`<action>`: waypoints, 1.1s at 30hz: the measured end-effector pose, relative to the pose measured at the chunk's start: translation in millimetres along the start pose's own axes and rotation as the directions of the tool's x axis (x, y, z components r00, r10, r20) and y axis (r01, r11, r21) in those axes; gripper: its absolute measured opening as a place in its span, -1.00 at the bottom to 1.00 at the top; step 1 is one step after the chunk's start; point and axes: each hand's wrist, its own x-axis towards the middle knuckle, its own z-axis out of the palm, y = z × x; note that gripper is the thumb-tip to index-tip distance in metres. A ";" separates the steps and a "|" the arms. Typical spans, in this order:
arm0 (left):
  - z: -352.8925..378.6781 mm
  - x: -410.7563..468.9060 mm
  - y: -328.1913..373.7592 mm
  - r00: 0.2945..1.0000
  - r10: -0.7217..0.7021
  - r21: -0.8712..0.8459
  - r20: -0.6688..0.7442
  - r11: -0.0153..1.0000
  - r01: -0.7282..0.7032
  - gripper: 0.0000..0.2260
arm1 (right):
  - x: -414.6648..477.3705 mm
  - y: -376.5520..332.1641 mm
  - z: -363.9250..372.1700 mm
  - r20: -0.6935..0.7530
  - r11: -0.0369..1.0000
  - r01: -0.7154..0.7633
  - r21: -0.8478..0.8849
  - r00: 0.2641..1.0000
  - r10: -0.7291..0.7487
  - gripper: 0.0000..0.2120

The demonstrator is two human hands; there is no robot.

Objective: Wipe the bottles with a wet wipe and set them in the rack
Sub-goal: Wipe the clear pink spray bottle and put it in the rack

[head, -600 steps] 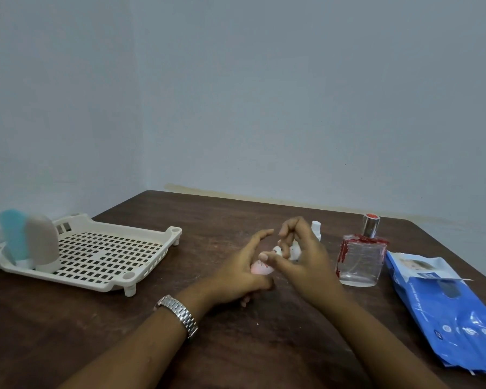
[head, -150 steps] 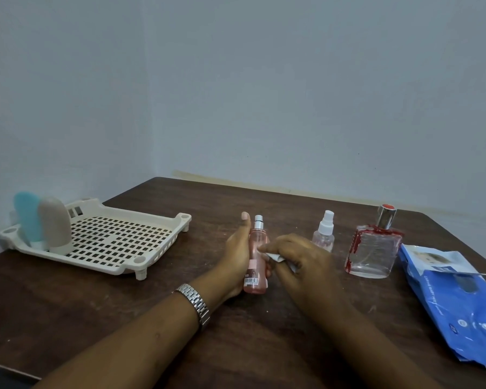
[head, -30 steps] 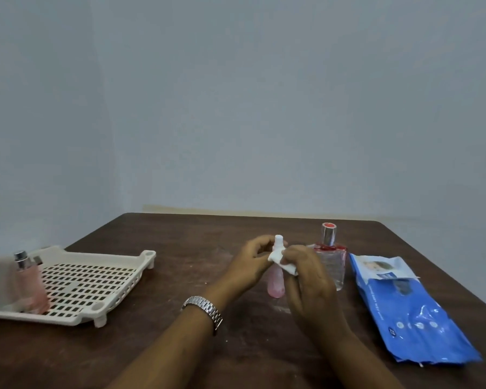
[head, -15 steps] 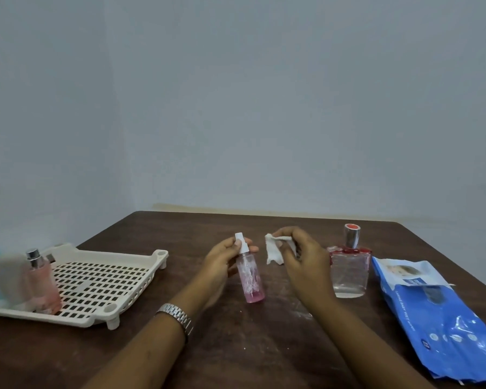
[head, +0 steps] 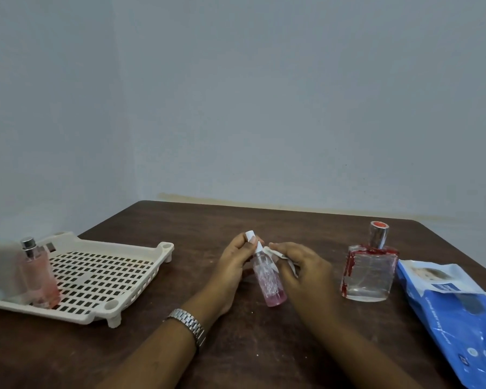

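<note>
Head view: left hand (head: 230, 266) pinches one spray bottle (head: 268, 280), right hand (head: 306, 275) pinches one wipe (head: 275, 251).

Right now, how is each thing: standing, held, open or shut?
Small clear spray bottle, pink liquid: tilted, left hand grips top.
White wet wipe: pinched by right hand.
Square red-trimmed glass bottle: upright, capped.
Pink silver-topped bottle: upright in cream plastic rack.
Blue wipes packet: flat, flap lifted.

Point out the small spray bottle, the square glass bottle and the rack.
small spray bottle (head: 267, 280): head view, on its clear body.
square glass bottle (head: 369, 276): head view, on its glass front.
rack (head: 101, 276): head view, on its bare slotted floor.
</note>
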 end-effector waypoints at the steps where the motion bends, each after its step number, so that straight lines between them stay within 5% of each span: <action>1: 0.2 -1.2 0.7 1.000 0.003 0.003 -0.004 1.000 -0.003 -0.84 | -0.8 -1.7 -0.4 0.013 0.999 0.031 -0.013 0.999 -0.031 -0.72; 15: 0.4 -5.8 5.0 0.997 -0.025 0.012 -0.072 1.000 0.026 -0.84 | -4.4 2.9 -6.0 0.167 0.980 0.170 -0.106 0.974 -0.151 -0.65; 33: 0.5 -3.4 -0.4 0.992 -0.069 -0.031 -0.101 0.997 0.066 -0.74 | -1.0 3.2 -0.7 0.189 0.978 0.186 -0.098 0.968 -0.165 -0.68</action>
